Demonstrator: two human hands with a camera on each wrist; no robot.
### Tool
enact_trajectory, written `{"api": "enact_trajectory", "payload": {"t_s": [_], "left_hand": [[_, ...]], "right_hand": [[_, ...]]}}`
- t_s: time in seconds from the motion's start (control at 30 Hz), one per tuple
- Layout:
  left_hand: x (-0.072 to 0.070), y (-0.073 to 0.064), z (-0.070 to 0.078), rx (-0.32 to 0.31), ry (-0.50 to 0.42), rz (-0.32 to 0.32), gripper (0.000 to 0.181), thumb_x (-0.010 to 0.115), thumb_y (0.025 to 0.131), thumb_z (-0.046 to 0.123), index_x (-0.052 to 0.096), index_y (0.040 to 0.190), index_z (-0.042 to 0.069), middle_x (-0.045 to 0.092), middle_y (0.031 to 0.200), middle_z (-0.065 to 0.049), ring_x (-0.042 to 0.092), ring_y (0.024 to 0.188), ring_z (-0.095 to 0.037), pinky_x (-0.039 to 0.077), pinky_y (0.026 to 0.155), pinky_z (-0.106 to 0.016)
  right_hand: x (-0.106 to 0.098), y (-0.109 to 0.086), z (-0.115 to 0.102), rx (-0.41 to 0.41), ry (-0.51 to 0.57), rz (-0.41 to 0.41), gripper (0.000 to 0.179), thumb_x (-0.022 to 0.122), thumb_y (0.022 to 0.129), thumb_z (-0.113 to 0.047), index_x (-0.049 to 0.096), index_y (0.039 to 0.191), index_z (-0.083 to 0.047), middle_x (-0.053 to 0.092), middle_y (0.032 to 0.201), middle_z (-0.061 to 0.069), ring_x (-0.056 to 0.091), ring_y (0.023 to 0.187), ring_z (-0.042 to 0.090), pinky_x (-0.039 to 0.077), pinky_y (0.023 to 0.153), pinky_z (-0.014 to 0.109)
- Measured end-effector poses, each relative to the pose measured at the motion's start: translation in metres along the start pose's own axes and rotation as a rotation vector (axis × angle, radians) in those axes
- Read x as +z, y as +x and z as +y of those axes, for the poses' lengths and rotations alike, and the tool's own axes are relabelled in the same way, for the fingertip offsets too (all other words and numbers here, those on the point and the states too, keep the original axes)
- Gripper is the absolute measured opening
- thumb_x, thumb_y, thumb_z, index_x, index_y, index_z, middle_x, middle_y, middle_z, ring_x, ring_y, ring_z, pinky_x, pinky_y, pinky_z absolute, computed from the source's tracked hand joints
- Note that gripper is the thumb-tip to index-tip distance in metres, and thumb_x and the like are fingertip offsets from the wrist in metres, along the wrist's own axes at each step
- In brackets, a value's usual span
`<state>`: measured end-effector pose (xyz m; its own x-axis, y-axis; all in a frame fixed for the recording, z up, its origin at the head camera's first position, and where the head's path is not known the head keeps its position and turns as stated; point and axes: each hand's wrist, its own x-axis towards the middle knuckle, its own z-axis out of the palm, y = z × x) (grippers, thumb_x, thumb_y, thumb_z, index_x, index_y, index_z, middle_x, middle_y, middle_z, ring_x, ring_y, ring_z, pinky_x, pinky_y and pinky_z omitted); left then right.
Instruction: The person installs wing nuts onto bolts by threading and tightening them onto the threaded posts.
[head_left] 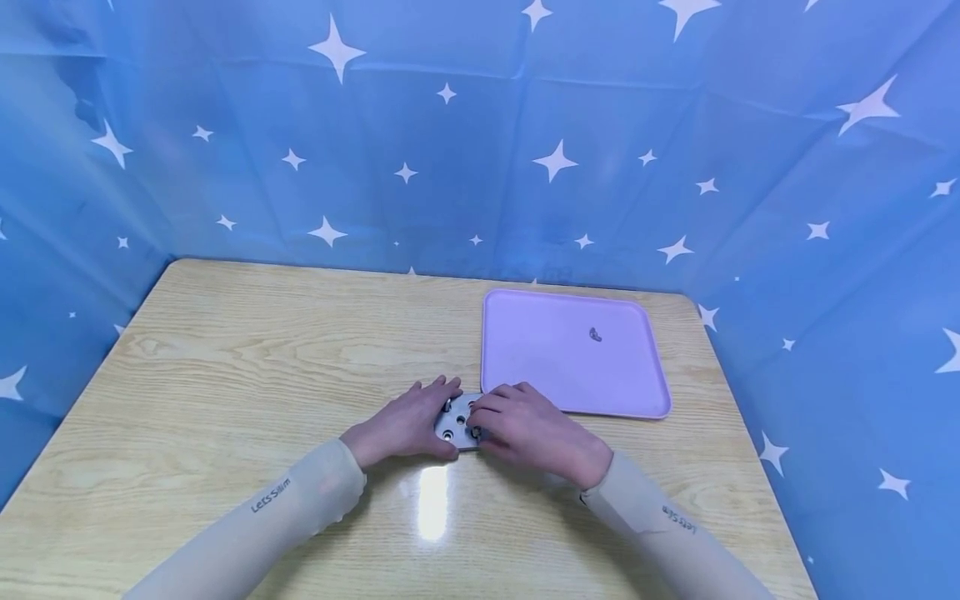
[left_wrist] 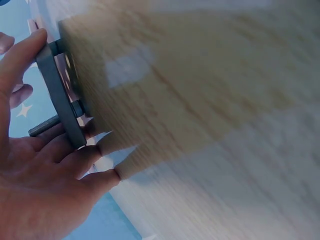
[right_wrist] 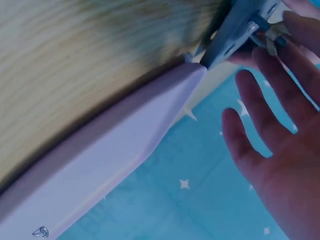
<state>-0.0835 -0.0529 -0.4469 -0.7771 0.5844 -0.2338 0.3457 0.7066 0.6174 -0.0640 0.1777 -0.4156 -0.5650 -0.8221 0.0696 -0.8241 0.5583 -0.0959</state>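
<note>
A grey metal plate (head_left: 459, 422) with several round holes lies at the middle of the table, left of the tray's near corner. My left hand (head_left: 408, 421) grips its left end, thumb at the near edge and fingers at the far edge. In the left wrist view, a threaded bolt (left_wrist: 45, 125) stands out of the plate's upper face and short dark feet (left_wrist: 77, 108) show beneath it. My right hand (head_left: 536, 435) is over the plate's right end, pinching a small wing nut (right_wrist: 272, 39) on a post there. Its fingertips partly hide the nut.
A lilac tray (head_left: 540, 358) lies at the back right, its near left corner close to the plate. On it rests one small metal piece, apparently another wing nut (head_left: 595, 334). A blue star-patterned curtain (head_left: 480, 125) hangs behind the wooden table (head_left: 300, 350) and along its sides.
</note>
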Motion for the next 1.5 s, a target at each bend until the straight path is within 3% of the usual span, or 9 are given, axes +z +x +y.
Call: {"api": "enact_trajectory", "payload": {"t_s": [0.27,0.77,0.9,1.03,1.13,1.27,1.4,1.5], "left_hand": [[0.001,0.002,0.000,0.008,0.010,0.005,0.099,0.092,0.074,0.034,0.044,0.154,0.003,0.039,0.162,-0.016,0.031,0.153,-0.035,0.020,0.126,-0.053],[-0.001,0.001,-0.001,0.010,0.017,-0.002,0.098,0.091,0.074,0.034,0.044,0.154,0.003,0.037,0.163,-0.016,0.030,0.153,-0.035,0.021,0.126,-0.053],[0.000,0.001,-0.001,0.004,0.011,0.002,0.098,0.092,0.073,0.034,0.045,0.154,0.004,0.038,0.163,-0.016,0.030,0.153,-0.034,0.021,0.126,-0.053],[0.001,0.001,-0.002,-0.004,-0.001,0.005,0.098,0.092,0.073,0.033,0.046,0.154,0.005,0.038,0.163,-0.015,0.030,0.153,-0.034,0.023,0.125,-0.056],[0.000,0.000,-0.002,-0.010,-0.006,0.009,0.098,0.093,0.072,0.033,0.046,0.154,0.005,0.039,0.163,-0.014,0.030,0.153,-0.035,0.023,0.124,-0.057],[-0.001,0.000,-0.002,-0.008,0.001,0.006,0.097,0.092,0.073,0.033,0.046,0.154,0.004,0.039,0.163,-0.013,0.030,0.153,-0.034,0.022,0.125,-0.055],[-0.001,0.001,-0.001,0.000,-0.003,-0.008,0.098,0.092,0.074,0.034,0.045,0.154,0.004,0.038,0.163,-0.015,0.029,0.153,-0.035,0.021,0.126,-0.055],[-0.001,0.001,0.000,-0.011,-0.011,-0.011,0.098,0.092,0.074,0.034,0.044,0.155,0.005,0.038,0.164,-0.015,0.029,0.153,-0.036,0.022,0.125,-0.056]], "right_hand": [[0.010,0.004,-0.003,0.061,-0.041,0.074,0.027,0.080,0.089,-0.042,0.074,0.102,-0.020,0.070,0.102,-0.004,0.063,0.092,0.016,0.054,0.083,0.040],[0.020,0.011,-0.013,0.102,-0.037,0.194,0.013,0.078,0.090,-0.022,0.072,0.097,-0.014,0.072,0.084,-0.003,0.063,0.073,0.015,0.051,0.066,0.033],[0.020,0.010,-0.015,0.148,-0.010,0.166,0.015,0.077,0.091,-0.026,0.071,0.098,-0.014,0.071,0.084,-0.004,0.062,0.072,0.015,0.050,0.065,0.032],[0.010,0.005,-0.011,0.190,0.041,0.068,0.033,0.075,0.093,-0.043,0.072,0.110,-0.015,0.072,0.096,-0.004,0.064,0.083,0.016,0.051,0.076,0.038],[-0.001,-0.001,-0.004,0.142,0.050,0.008,0.037,0.075,0.094,-0.038,0.070,0.125,-0.017,0.072,0.116,-0.003,0.065,0.104,0.019,0.052,0.089,0.044],[-0.007,-0.003,0.004,-0.035,-0.012,-0.034,0.045,0.076,0.092,-0.013,0.067,0.135,-0.022,0.064,0.139,-0.006,0.058,0.125,0.020,0.051,0.096,0.044],[-0.004,-0.001,0.004,-0.160,-0.108,-0.037,0.041,0.076,0.093,-0.010,0.069,0.131,-0.024,0.064,0.138,-0.010,0.059,0.125,0.018,0.053,0.093,0.040],[-0.002,0.001,0.003,-0.153,-0.144,-0.029,0.030,0.076,0.094,-0.015,0.073,0.122,-0.025,0.068,0.129,-0.010,0.061,0.120,0.017,0.052,0.093,0.039]]}}
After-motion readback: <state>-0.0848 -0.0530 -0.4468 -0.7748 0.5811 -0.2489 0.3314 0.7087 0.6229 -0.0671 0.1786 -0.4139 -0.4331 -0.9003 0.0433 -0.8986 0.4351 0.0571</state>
